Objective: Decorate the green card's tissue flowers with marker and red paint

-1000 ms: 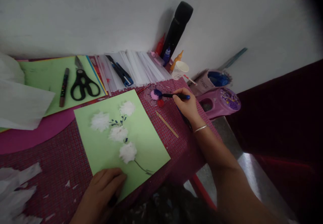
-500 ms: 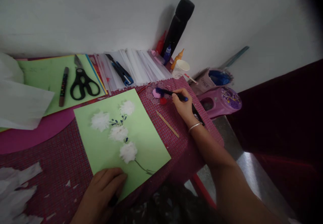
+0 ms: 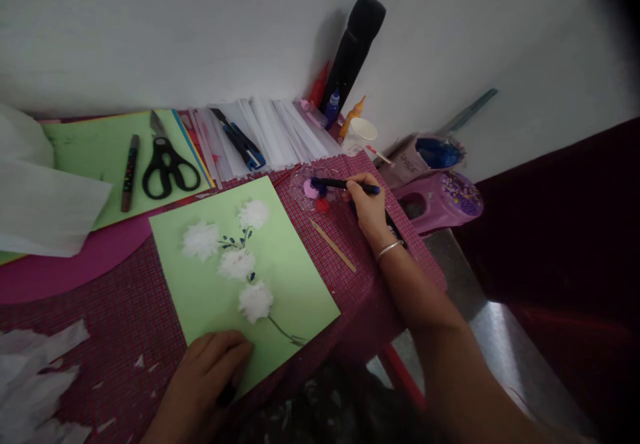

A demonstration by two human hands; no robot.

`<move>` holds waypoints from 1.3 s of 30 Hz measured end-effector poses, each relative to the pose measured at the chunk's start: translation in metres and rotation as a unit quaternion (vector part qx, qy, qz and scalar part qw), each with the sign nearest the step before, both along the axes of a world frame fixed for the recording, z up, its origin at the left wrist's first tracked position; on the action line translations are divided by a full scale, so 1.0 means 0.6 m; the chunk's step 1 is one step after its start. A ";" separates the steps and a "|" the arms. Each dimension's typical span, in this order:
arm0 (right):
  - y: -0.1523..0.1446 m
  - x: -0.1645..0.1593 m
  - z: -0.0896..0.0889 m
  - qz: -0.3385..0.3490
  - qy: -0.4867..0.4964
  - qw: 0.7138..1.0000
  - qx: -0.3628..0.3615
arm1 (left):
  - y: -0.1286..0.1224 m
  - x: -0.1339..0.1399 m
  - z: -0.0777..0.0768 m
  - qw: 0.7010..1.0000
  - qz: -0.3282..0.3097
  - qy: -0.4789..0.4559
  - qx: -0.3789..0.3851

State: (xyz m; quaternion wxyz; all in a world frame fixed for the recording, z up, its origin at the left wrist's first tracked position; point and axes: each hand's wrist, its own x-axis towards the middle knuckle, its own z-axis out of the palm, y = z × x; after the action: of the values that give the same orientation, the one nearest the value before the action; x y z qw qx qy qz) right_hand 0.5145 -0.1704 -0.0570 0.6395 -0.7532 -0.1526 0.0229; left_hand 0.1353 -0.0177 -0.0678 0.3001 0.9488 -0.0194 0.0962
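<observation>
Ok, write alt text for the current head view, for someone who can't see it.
A person's right hand holds a dark pen-like tool at a clear dish of pink, dark blue and red, while the left hand rests on a green sheet bearing four white flowers. A wooden stick lies right of the sheet; scissors and a cutter lie beyond it.

Txt "SPACE", dk caps, on front of pinkish open-top container

At lower centre we see the card, a stick to its right. Scissors lie on paper, upper left.
</observation>
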 end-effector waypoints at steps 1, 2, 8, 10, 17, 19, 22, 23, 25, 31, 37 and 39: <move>-0.001 0.000 0.001 -0.008 0.003 1.000 0.006 | 0.000 0.000 0.000 1.000 0.003 0.002 -0.002; -0.003 0.000 0.003 -0.011 0.005 1.000 0.008 | -0.001 0.000 0.000 1.000 0.002 0.007 -0.003; -0.007 -0.006 0.006 -0.008 -0.005 1.000 -0.001 | -0.005 -0.001 0.000 1.000 0.010 0.003 -0.009; -0.006 -0.008 0.005 -0.008 -0.006 1.000 -0.005 | -0.005 -0.002 -0.002 1.000 0.015 0.011 -0.009; -0.004 -0.004 0.003 0.004 -0.010 0.999 -0.030 | -0.001 -0.002 -0.001 1.000 -0.003 0.007 0.007; -0.009 -0.001 0.011 -0.014 -0.017 1.000 -0.016 | -0.005 -0.001 -0.001 1.000 0.007 -0.001 0.001; -0.019 -0.018 0.038 -0.030 -0.019 0.999 0.021 | -0.015 0.000 0.003 1.000 0.022 0.014 -0.010; -0.022 -0.032 0.051 -0.020 -0.016 0.999 0.027 | -0.020 0.001 0.006 0.999 0.024 0.027 -0.014; -0.027 -0.072 0.080 0.031 -0.004 0.999 0.026 | -0.026 0.003 0.015 0.998 0.028 0.050 -0.026; -0.032 -0.188 0.122 0.275 0.097 0.956 -0.023 | -0.028 0.002 0.034 0.998 0.002 0.066 -0.012; -0.015 -0.216 0.076 0.310 0.071 0.947 -0.053 | -0.035 0.000 0.028 0.999 0.002 0.035 0.026; -0.010 -0.217 0.059 0.318 0.077 0.943 -0.057 | -0.036 0.000 0.026 0.999 0.004 0.029 0.027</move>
State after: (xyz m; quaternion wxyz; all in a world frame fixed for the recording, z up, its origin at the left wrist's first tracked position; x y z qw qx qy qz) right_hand 0.3844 -0.1761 -0.0215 0.5642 -0.6967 -0.3331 0.2921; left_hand 0.1353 -0.0391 -0.0523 0.2745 0.9590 -0.0093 0.0695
